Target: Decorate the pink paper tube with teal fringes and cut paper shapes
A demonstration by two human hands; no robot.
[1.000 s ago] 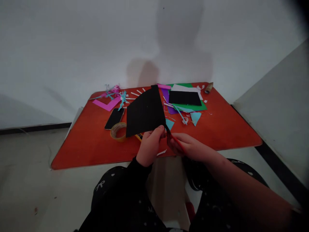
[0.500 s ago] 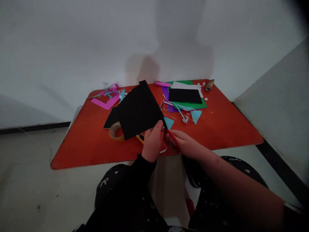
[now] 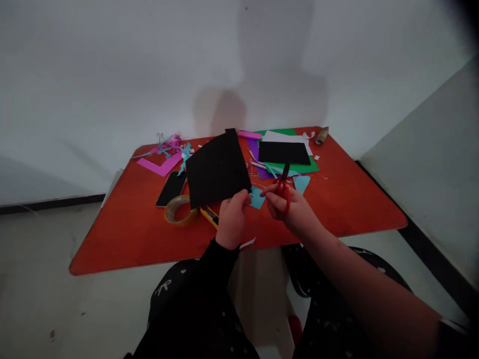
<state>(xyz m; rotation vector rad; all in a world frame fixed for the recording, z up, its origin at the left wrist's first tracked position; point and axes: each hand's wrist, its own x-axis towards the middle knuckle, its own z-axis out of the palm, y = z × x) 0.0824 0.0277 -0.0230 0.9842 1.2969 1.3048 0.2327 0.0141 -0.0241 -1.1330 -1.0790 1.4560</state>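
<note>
My left hand (image 3: pixel 232 219) pinches the lower right corner of a black sheet of paper (image 3: pixel 219 172), which is held up over the table. My right hand (image 3: pixel 294 207) is closed on red-handled scissors (image 3: pixel 283 189), their dark blades pointing up and away from the paper. Below the sheet lie a roll of tape (image 3: pixel 170 210) and a yellow box cutter (image 3: pixel 209 215), partly covered. A light blue paper piece (image 3: pixel 257 198) rests between my hands.
The red table (image 3: pixel 123 224) stands against a wall. A phone (image 3: pixel 171 188), a pink paper angle (image 3: pixel 159 164) and shredded scraps (image 3: pixel 168 144) are at left. Behind my right hand lie a black rectangle (image 3: pixel 284 152), green paper (image 3: pixel 313 167) and a cardboard tube (image 3: pixel 322 135).
The scissors have come away from the black paper's edge and turned upward, as my right hand moved right. The black sheet has shifted slightly and stays in my left hand.
</note>
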